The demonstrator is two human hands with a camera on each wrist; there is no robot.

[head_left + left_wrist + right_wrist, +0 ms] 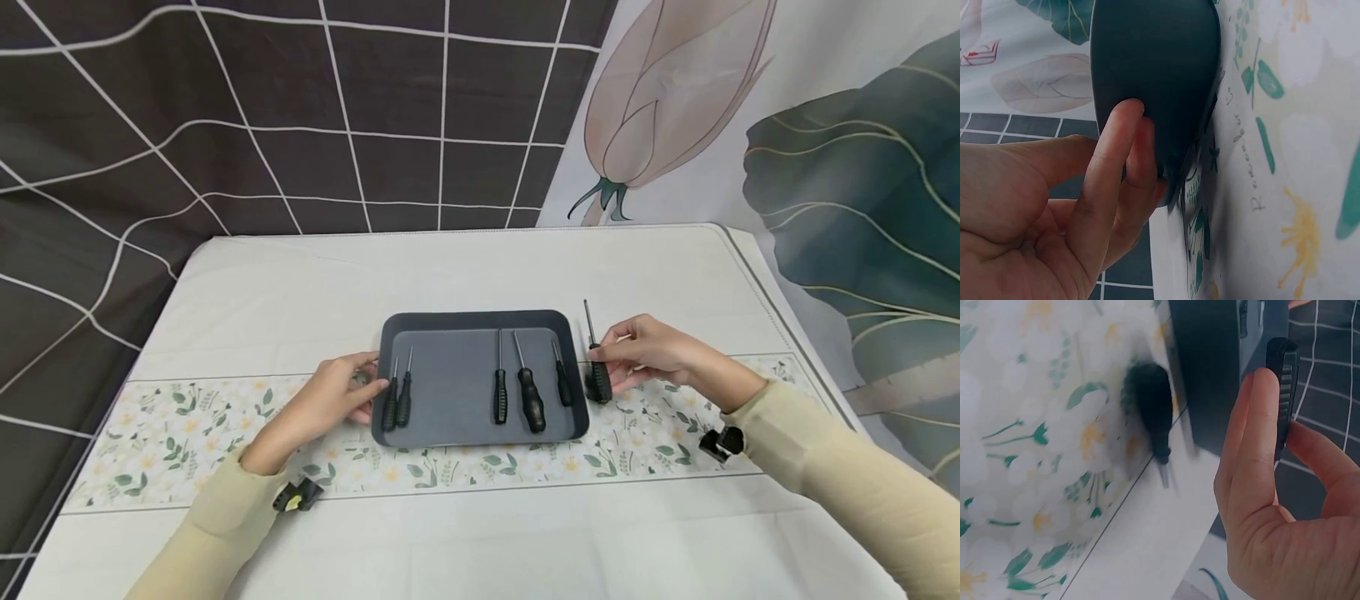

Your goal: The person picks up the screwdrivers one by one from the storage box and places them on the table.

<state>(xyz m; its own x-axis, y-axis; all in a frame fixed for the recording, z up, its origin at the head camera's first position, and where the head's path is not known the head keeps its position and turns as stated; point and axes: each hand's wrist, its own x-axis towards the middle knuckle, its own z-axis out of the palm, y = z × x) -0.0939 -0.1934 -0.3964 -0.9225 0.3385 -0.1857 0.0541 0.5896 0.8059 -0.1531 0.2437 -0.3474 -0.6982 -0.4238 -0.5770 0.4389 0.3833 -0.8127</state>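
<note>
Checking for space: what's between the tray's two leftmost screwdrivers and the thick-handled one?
Head view: a slim screwdriver lies beside the thick-handled one; the tray floor from it to the leftmost two is bare.

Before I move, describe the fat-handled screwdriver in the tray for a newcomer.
On the white tablecloth sits a grey tray. In its right half, as the head view shows it, pick the middle screwdriver of three. Its black handle is plainly thicker than those of the left neighbour and the right neighbour.
</note>
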